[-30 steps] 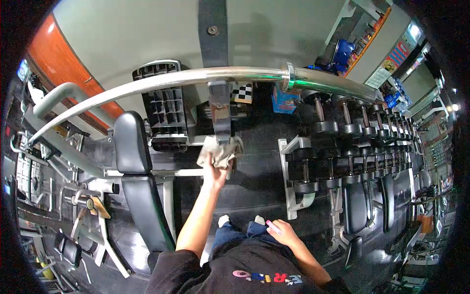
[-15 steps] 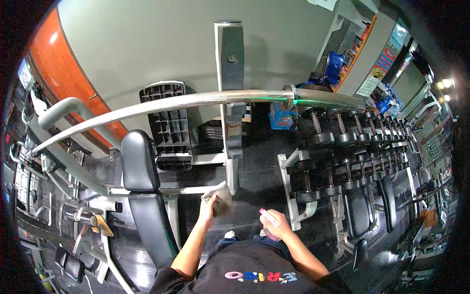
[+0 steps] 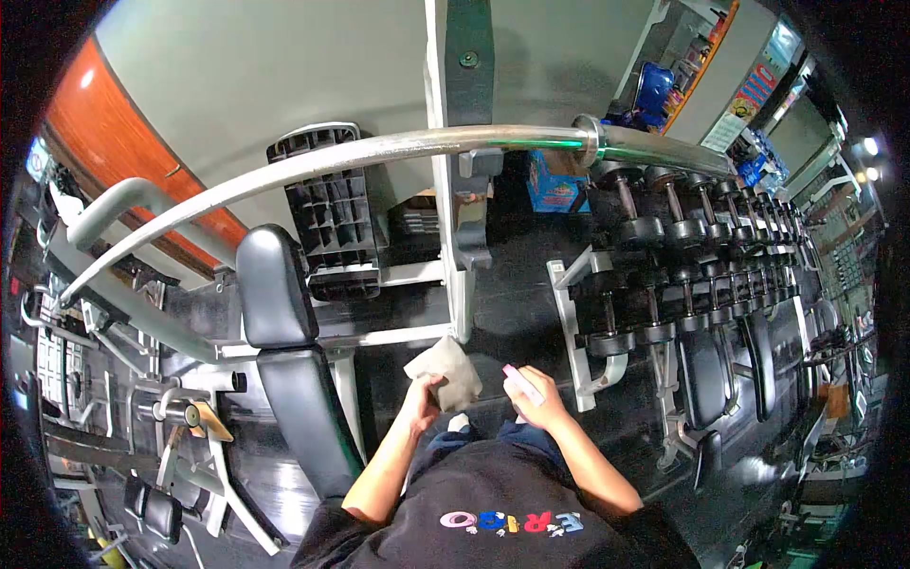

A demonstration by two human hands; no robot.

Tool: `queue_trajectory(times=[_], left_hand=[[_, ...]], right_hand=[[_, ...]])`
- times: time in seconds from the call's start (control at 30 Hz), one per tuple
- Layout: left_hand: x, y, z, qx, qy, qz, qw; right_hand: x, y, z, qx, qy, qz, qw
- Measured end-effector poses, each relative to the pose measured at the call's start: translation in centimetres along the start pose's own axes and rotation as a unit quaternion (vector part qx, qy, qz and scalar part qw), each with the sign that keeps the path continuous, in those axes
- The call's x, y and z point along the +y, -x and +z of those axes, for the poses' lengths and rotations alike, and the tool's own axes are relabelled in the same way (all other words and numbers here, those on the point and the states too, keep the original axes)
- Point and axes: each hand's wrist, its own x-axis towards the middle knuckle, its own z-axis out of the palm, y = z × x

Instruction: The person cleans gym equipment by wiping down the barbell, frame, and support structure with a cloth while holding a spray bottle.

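My left hand (image 3: 422, 406) is closed on a light grey-beige cloth (image 3: 449, 372), which hangs folded from the fingers just below the foot of the rack upright (image 3: 461, 299). To its right, my right hand (image 3: 540, 400) is wrapped round a small pink-and-white object (image 3: 521, 383) whose pink end points up and left; what it is I cannot make out. The two hands are apart, in front of my body. Above both, a long metal barbell (image 3: 379, 149) crosses the view and touches neither hand.
A black padded bench (image 3: 299, 398) stands at the left, with a black ribbed step (image 3: 334, 213) behind it. Dumbbells (image 3: 633, 218) fill a rack (image 3: 567, 322) at the right. A blue box (image 3: 557, 185) sits on the floor near the wall.
My left hand has come down from the upright with the cloth, towards my body. My right hand has risen slightly, still holding the pink-and-white object. The view has shifted.
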Motion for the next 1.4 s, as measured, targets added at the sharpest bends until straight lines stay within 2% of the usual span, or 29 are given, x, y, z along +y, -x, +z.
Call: queue_trajectory(times=[0.03, 0.17, 0.23, 0.27, 0.3, 0.37, 0.5, 0.57, 0.6, 0.77, 0.83, 0.9, 0.97, 1.03, 1.17, 1.23, 1.37, 1.4], left_hand=[[-0.2, 0.3, 0.1, 0.002, 0.033, -0.027, 0.999], [-1.4, -1.3, -0.5, -0.005, 0.017, -0.019, 1.000], [-1.4, -2.5, -0.2, -0.049, -0.017, -0.003, 0.999], [-1.6, -3.4, 0.1, -0.089, -0.020, 0.047, 0.995], [-1.5, -4.0, 0.3, -0.083, -0.040, 0.022, 0.996], [-2.1, -5.4, 1.2, -0.054, -0.068, 0.069, 0.994], [-4.7, -8.6, 0.2, -0.037, -0.067, 0.031, 0.997], [-6.8, -10.0, 0.0, -0.028, -0.077, 0.083, 0.993], [-7.7, -10.1, 0.0, 0.007, -0.075, 0.070, 0.995], [-11.2, -8.0, 0.1, 0.063, 0.026, 0.077, 0.995], [-12.7, -7.5, -0.7, 0.181, 0.018, 0.076, 0.980], [-16.1, -9.1, -4.5, 0.207, 0.088, 0.026, 0.974], [-17.0, -8.7, -5.1, 0.261, 0.117, 0.112, 0.952], [-17.4, -8.4, -5.9, 0.249, 0.147, 0.200, 0.936], [-17.3, -7.9, -6.9, 0.261, 0.217, 0.170, 0.925], [-17.4, -8.4, -7.7, 0.233, 0.300, 0.154, 0.912], [-18.0, -10.7, -10.0, 0.233, 0.256, 0.180, 0.921], [-18.2, -11.7, -11.1, 0.206, 0.232, 0.186, 0.932]], right_hand=[[0.4, 0.7, 0.1, -0.020, 0.012, 0.012, 1.000], [1.6, 3.6, 0.1, -0.016, -0.032, 0.039, 0.999], [2.1, 4.3, -0.5, -0.051, -0.012, 0.049, 0.997], [2.1, 4.4, -1.0, -0.059, -0.005, 0.051, 0.997], [2.2, 4.3, -1.5, -0.067, 0.010, 0.055, 0.996], [1.9, 4.0, -2.0, -0.084, 0.027, 0.062, 0.994], [2.2, 3.2, -2.3, -0.089, 0.019, 0.151, 0.984], [5.5, 3.3, -2.1, -0.110, 0.028, 0.143, 0.983], [7.4, 3.3, -1.7, -0.118, 0.026, 0.150, 0.981], [10.4, 0.3, 0.1, -0.150, 0.077, 0.074, 0.983], [12.1, -1.1, 1.0, -0.122, 0.112, -0.041, 0.985], [12.9, -2.7, 1.8, -0.127, 0.120, -0.059, 0.983], [13.1, -4.6, 2.7, -0.124, 0.130, -0.103, 0.978], [12.7, -6.1, 3.3, -0.106, 0.103, -0.097, 0.984], [11.8, -8.3, 4.5, -0.061, 0.068, -0.115, 0.989], [12.1, -8.8, 5.3, -0.042, 0.069, -0.123, 0.989], [13.3, -9.5, 6.4, -0.026, 0.104, -0.127, 0.986], [13.3, -9.7, 6.6, -0.019, 0.120, -0.130, 0.984]])
